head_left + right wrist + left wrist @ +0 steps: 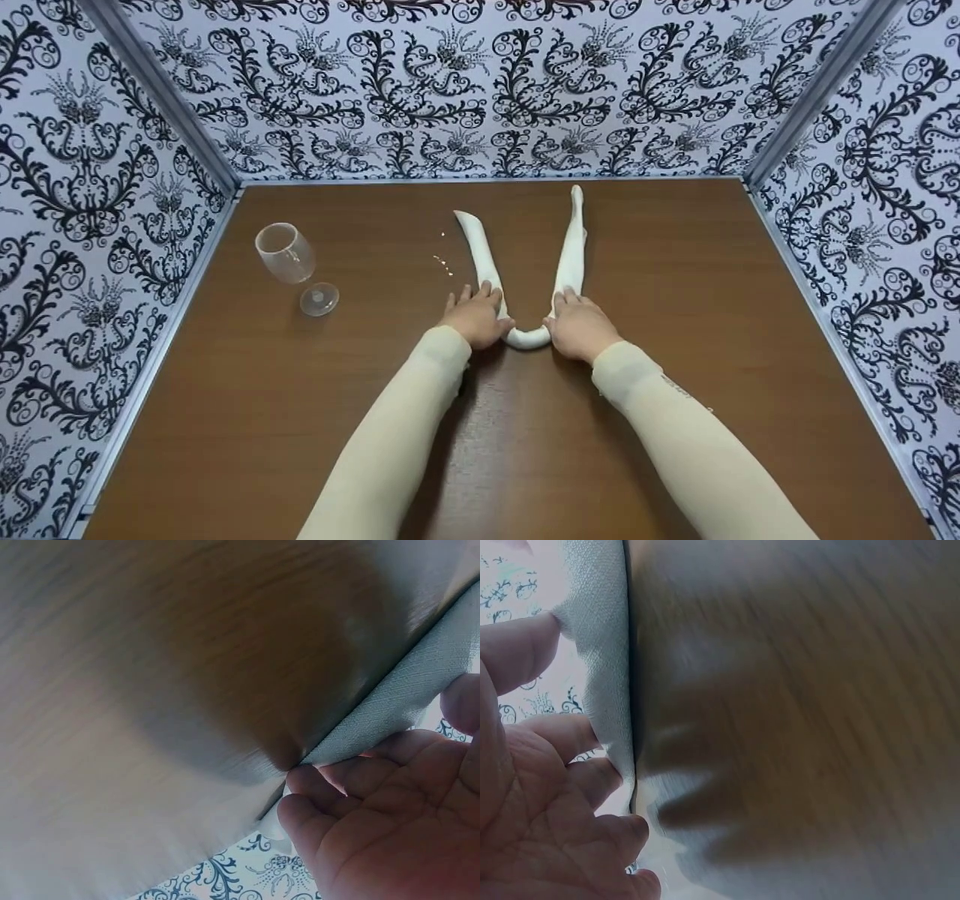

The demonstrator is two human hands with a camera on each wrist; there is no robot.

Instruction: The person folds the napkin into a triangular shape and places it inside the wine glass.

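A white rolled cloth (527, 340) lies on the table, bent into a U with its bend toward me and its two ends pointing away. My left hand (478, 316) rests palm down on the left arm of the U, fingers spread along it and thumb close to the bend. On the other arm rests my right hand (583, 328), its thumb also by the bend. In the left wrist view the fingertips touch the woven edge of the cloth (604, 652). The right wrist view shows loosely bent fingers against the cloth (390, 709).
At the left a clear stemmed glass (289, 257) stands upright on the brown wooden table (675, 255). Small bright specks (442, 262) show left of the cloth. Patterned walls (465, 90) enclose the table at the back and both sides.
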